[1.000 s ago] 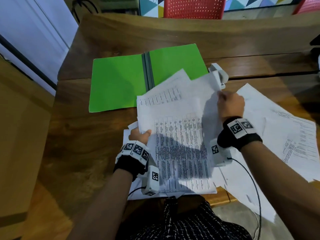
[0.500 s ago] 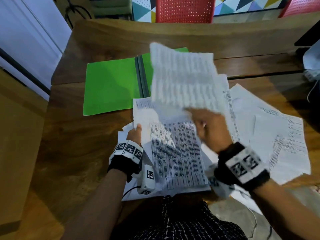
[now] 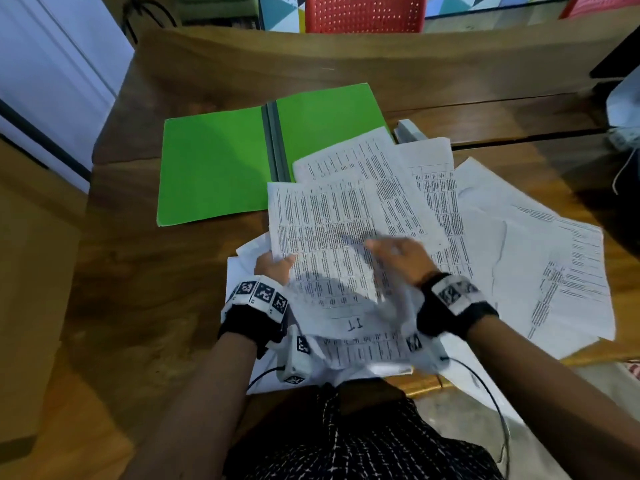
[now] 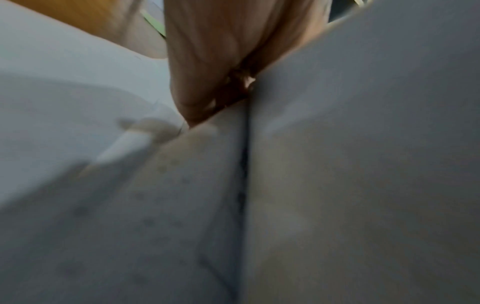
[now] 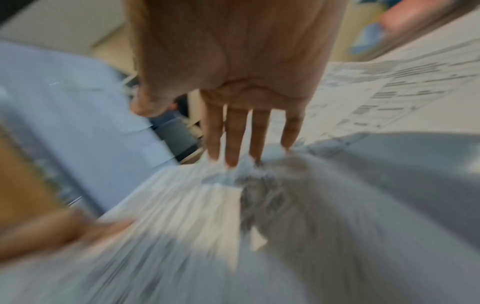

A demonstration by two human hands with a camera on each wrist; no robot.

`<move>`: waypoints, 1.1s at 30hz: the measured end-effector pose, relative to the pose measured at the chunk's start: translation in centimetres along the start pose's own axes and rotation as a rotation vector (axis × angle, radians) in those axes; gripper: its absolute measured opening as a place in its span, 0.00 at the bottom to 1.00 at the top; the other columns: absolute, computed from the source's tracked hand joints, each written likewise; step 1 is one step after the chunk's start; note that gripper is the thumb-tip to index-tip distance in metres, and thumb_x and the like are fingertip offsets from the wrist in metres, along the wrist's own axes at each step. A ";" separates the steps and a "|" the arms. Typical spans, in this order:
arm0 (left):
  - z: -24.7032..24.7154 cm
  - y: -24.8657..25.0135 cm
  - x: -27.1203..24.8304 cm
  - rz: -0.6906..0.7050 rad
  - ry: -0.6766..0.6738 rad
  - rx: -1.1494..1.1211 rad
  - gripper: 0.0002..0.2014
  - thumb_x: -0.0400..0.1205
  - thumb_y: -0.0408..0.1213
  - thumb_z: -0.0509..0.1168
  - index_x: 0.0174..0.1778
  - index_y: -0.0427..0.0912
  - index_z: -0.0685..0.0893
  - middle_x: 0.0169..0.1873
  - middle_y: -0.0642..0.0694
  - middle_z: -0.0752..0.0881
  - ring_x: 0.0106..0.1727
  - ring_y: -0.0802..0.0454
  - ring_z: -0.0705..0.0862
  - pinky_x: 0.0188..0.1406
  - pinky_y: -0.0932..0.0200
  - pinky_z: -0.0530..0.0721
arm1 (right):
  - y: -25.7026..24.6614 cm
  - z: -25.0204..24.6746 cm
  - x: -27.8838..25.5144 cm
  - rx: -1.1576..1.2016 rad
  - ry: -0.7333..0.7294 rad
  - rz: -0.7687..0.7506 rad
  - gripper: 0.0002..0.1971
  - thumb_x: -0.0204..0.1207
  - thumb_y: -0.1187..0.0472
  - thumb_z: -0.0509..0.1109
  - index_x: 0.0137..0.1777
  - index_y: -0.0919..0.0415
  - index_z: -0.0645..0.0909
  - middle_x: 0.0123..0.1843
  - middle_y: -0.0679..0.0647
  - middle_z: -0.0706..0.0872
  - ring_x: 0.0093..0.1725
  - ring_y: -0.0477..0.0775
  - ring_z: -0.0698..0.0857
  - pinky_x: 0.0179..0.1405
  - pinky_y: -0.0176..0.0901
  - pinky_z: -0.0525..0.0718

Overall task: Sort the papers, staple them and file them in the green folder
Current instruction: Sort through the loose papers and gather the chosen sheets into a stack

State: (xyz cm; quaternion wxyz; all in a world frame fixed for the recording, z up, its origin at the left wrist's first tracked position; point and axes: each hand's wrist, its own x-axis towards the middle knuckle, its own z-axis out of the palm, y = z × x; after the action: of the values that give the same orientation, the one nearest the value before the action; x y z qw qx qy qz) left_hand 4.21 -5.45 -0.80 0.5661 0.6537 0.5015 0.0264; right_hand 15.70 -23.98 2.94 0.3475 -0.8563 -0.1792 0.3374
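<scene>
The green folder (image 3: 221, 164) lies open on the wooden table, beyond and left of my hands. My left hand (image 3: 273, 266) grips the left edge of a stack of printed papers (image 3: 332, 230), thumb on top; in the left wrist view the hand (image 4: 207, 61) is pressed against blurred white sheets. My right hand (image 3: 398, 258) lies on the top sheet with straight fingers (image 5: 233, 133), their tips touching the paper (image 5: 259, 185). The top sheet bears a handwritten "11" near its front edge. A grey stapler (image 3: 408, 129) peeks out behind the papers, beside the folder.
Several loose printed sheets (image 3: 536, 254) are spread over the table to the right, some overhanging the front edge. A white object (image 3: 623, 109) with a cable sits at the far right. A red chair (image 3: 363, 12) stands behind the table.
My right hand lifted a sheet, swung it up and over, and has laid it on the stack that the left hand holds. The right hand now rests flat on it.
</scene>
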 end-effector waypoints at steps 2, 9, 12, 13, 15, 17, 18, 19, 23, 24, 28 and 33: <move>0.1 0.4 -0.3 0.044 0.034 -0.045 0.20 0.83 0.28 0.60 0.71 0.31 0.74 0.71 0.35 0.77 0.73 0.39 0.74 0.72 0.51 0.70 | 0.8 -2.7 3.5 -0.105 0.330 0.120 0.29 0.70 0.38 0.64 0.63 0.60 0.79 0.66 0.68 0.80 0.66 0.60 0.77 0.67 0.58 0.74; -0.7 1.0 0.3 -0.112 -0.020 -0.022 0.18 0.87 0.39 0.53 0.54 0.26 0.79 0.39 0.29 0.81 0.41 0.35 0.79 0.49 0.56 0.70 | 2.8 -3.4 6.4 -0.020 0.198 0.274 0.25 0.75 0.74 0.62 0.72 0.62 0.69 0.67 0.68 0.81 0.64 0.65 0.81 0.58 0.48 0.81; -0.8 1.5 0.8 -0.157 -0.040 -0.060 0.20 0.85 0.46 0.56 0.51 0.28 0.80 0.39 0.27 0.82 0.43 0.37 0.82 0.45 0.51 0.79 | 3.6 -1.9 4.8 -0.123 0.086 0.140 0.17 0.77 0.70 0.63 0.65 0.61 0.79 0.60 0.65 0.86 0.56 0.61 0.85 0.49 0.41 0.80; -0.5 2.0 0.8 -0.179 -0.032 -0.062 0.23 0.85 0.46 0.55 0.57 0.25 0.79 0.44 0.22 0.82 0.49 0.34 0.83 0.37 0.57 0.72 | 3.9 -1.6 4.4 -0.162 0.031 0.109 0.14 0.77 0.67 0.64 0.61 0.62 0.81 0.59 0.63 0.87 0.57 0.61 0.85 0.53 0.43 0.80; 0.2 3.2 0.6 -0.178 -0.177 -0.085 0.25 0.87 0.41 0.53 0.67 0.19 0.72 0.55 0.22 0.80 0.64 0.31 0.79 0.39 0.60 0.66 | 4.4 -1.8 3.7 -0.216 -0.020 0.064 0.11 0.76 0.68 0.64 0.54 0.62 0.85 0.57 0.62 0.88 0.58 0.62 0.85 0.56 0.43 0.79; 0.7 3.8 0.6 -0.012 -0.386 -0.229 0.19 0.87 0.35 0.51 0.66 0.23 0.73 0.52 0.29 0.80 0.64 0.38 0.78 0.48 0.60 0.75 | 4.9 -2.7 3.7 -0.229 0.137 0.116 0.14 0.75 0.68 0.63 0.55 0.56 0.85 0.61 0.61 0.85 0.63 0.64 0.80 0.64 0.51 0.78; 1.0 4.0 0.5 -0.044 -0.290 -0.175 0.17 0.86 0.34 0.53 0.64 0.25 0.75 0.48 0.30 0.81 0.59 0.41 0.78 0.48 0.61 0.79 | 5.0 -3.4 3.9 -0.241 0.279 0.216 0.16 0.75 0.65 0.63 0.60 0.54 0.82 0.66 0.61 0.79 0.67 0.66 0.75 0.69 0.57 0.74; 1.1 4.2 0.3 -0.107 -0.087 -0.125 0.18 0.85 0.34 0.56 0.65 0.22 0.74 0.49 0.31 0.82 0.58 0.43 0.79 0.49 0.56 0.80 | 5.0 -4.2 3.8 -0.250 0.402 0.334 0.19 0.75 0.62 0.65 0.67 0.54 0.77 0.71 0.62 0.72 0.70 0.67 0.70 0.71 0.60 0.69; 1.5 3.2 0.1 -0.125 0.156 0.038 0.25 0.83 0.36 0.60 0.71 0.22 0.70 0.66 0.22 0.77 0.64 0.30 0.80 0.60 0.41 0.79 | 5.0 -6.4 4.5 -0.038 0.443 0.546 0.33 0.73 0.55 0.71 0.74 0.67 0.62 0.75 0.68 0.66 0.75 0.68 0.66 0.73 0.58 0.67; 1.7 3.0 0.2 -0.103 0.153 0.049 0.24 0.83 0.37 0.60 0.71 0.23 0.71 0.65 0.22 0.79 0.61 0.31 0.82 0.53 0.42 0.79 | 4.9 -6.5 4.9 0.051 0.418 0.500 0.30 0.73 0.59 0.70 0.72 0.68 0.64 0.73 0.68 0.71 0.73 0.67 0.70 0.71 0.56 0.70; 2.2 2.2 0.1 -0.107 0.062 0.084 0.21 0.84 0.37 0.59 0.68 0.24 0.75 0.48 0.29 0.81 0.49 0.40 0.79 0.44 0.54 0.71 | 4.7 -5.1 5.6 0.020 0.303 0.220 0.03 0.75 0.72 0.61 0.40 0.72 0.74 0.42 0.68 0.79 0.50 0.62 0.78 0.47 0.48 0.74; 1.7 1.9 0.3 -0.169 0.041 0.130 0.22 0.84 0.40 0.58 0.69 0.27 0.74 0.69 0.30 0.78 0.71 0.37 0.76 0.66 0.50 0.75 | 6.4 -4.7 4.6 0.181 0.134 0.226 0.09 0.78 0.71 0.55 0.45 0.61 0.76 0.46 0.63 0.79 0.43 0.56 0.78 0.37 0.40 0.75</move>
State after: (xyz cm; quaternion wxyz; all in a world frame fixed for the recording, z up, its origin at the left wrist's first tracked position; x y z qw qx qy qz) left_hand 6.56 -6.15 -0.11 0.5124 0.6436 0.5671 -0.0405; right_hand 22.73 -28.19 -1.22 0.3942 -0.8569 -0.0270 0.3310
